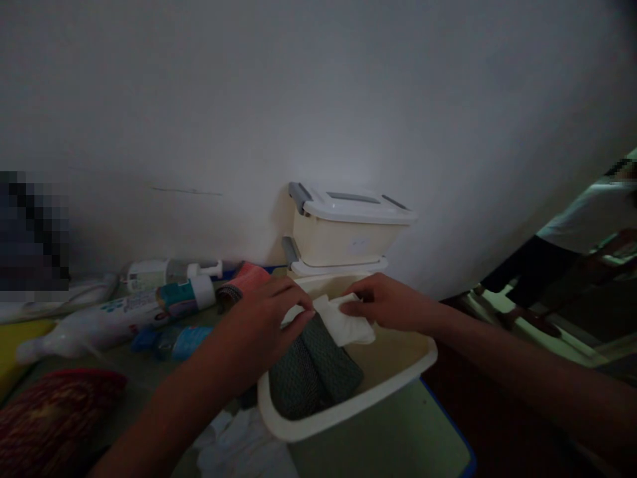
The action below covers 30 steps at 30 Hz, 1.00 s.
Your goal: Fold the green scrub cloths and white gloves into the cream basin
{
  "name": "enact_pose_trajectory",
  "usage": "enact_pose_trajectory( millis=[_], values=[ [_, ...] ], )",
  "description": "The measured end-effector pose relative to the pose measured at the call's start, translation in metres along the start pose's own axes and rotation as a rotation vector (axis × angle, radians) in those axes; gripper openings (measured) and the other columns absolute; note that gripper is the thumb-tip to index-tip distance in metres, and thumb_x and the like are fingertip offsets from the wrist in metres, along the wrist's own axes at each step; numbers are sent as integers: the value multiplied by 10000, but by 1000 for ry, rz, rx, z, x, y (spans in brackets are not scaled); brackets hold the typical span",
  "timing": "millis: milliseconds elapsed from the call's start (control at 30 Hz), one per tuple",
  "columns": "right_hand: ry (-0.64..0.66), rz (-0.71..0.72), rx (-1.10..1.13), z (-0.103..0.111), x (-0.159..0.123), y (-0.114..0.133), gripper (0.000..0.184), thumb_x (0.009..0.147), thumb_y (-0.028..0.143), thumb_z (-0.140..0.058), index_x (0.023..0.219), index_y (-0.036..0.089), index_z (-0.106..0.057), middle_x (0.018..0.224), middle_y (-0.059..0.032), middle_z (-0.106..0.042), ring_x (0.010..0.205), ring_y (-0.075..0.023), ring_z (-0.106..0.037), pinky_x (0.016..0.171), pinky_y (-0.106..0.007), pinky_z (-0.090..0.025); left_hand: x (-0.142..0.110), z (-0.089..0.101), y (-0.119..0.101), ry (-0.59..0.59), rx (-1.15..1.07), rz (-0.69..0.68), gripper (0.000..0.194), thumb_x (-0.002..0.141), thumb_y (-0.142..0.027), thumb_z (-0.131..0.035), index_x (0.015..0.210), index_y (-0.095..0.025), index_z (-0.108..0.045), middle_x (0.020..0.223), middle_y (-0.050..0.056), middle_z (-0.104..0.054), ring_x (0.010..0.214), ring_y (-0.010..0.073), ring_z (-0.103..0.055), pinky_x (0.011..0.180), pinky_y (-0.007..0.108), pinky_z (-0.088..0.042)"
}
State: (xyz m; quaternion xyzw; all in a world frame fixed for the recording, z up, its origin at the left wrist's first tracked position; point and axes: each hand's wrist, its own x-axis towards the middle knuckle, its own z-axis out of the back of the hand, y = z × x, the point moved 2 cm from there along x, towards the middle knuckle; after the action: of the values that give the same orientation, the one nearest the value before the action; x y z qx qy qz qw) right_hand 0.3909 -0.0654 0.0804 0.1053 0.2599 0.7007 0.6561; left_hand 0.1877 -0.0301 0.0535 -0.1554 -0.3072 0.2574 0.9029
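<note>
My right hand [383,302] grips a folded white cloth [346,325] between thumb and fingers, over an open cream bin [403,362]. At the cloth's left edge, the thumb and fingertips of my left hand [279,315] are pinched together and appear to hold it. Below the cloth, two rolled dark green textured cloths [331,362] lie side by side in the left part of the bin. The left hand partly covers the bin's left rim.
Behind stands a lidded cream box [348,239] against the wall. On the left lie a pump bottle [164,273], a white spray can [124,315], a blue-capped bottle [182,342], a pink roll [246,279] and a red patterned cloth [54,411]. A person [572,226] is at far right.
</note>
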Motion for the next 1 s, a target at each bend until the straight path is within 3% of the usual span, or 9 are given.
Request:
enact_pose_trajectory(
  millis=[133, 267, 433, 567, 833, 900, 1000],
  values=[
    [67, 38, 280, -1, -13, 5, 336, 878, 447, -542, 914, 146, -687, 545, 59, -468, 430, -60, -386, 414, -197, -306, 0, 9, -5, -35, -122, 36, 152, 880, -284, -563, 913, -200, -686, 911, 47, -733, 875, 220, -670, 830, 359, -522],
    [77, 115, 490, -6, -20, 8, 302, 844, 441, -617, 910, 154, -685, 582, 55, -515, 440, -46, -405, 413, -181, -319, -1, 13, -8, -48, -246, 88, 147, 848, -314, -617, 929, -221, -697, 888, 10, -754, 780, 187, -688, 755, 298, -531],
    [113, 172, 652, -16, -18, 8, 285, 819, 369, -660, 1019, 166, -644, 664, 44, -587, 477, -56, -494, 437, -181, -428, 0, 14, -13, 96, -354, 129, 143, 869, -256, -562, 880, -206, -696, 820, -11, -745, 725, 153, -680, 656, 232, -500],
    [106, 177, 823, -22, -15, 8, 262, 762, 297, -721, 951, 183, -580, 685, 56, -614, 525, -62, -558, 484, -182, -484, 0, 13, -16, 157, -406, 228, 107, 866, -238, -548, 898, -188, -637, 817, -7, -742, 737, 152, -681, 643, 226, -481],
    [22, 95, 773, -22, -16, 5, 190, 792, 281, -665, 935, 163, -622, 597, 54, -623, 422, -59, -546, 409, -173, -473, -2, 2, -13, 206, -514, 360, 181, 898, -338, -510, 1025, -219, -460, 811, 6, -755, 759, 193, -706, 633, 270, -495],
    [4, 72, 705, -19, -16, 0, 203, 802, 295, -649, 953, 162, -624, 596, 49, -619, 424, -66, -553, 411, -179, -478, -1, 2, -13, 192, -468, 349, 199, 917, -355, -465, 1053, -210, -462, 792, 9, -743, 728, 191, -692, 618, 275, -486],
    [-7, 21, 528, -13, -14, -7, 197, 834, 283, -595, 983, 156, -620, 604, 47, -604, 419, -66, -546, 419, -190, -491, 1, 2, -13, 123, -309, 262, 149, 915, -314, -452, 941, -195, -537, 786, 14, -712, 725, 180, -660, 643, 276, -466]
  ],
)
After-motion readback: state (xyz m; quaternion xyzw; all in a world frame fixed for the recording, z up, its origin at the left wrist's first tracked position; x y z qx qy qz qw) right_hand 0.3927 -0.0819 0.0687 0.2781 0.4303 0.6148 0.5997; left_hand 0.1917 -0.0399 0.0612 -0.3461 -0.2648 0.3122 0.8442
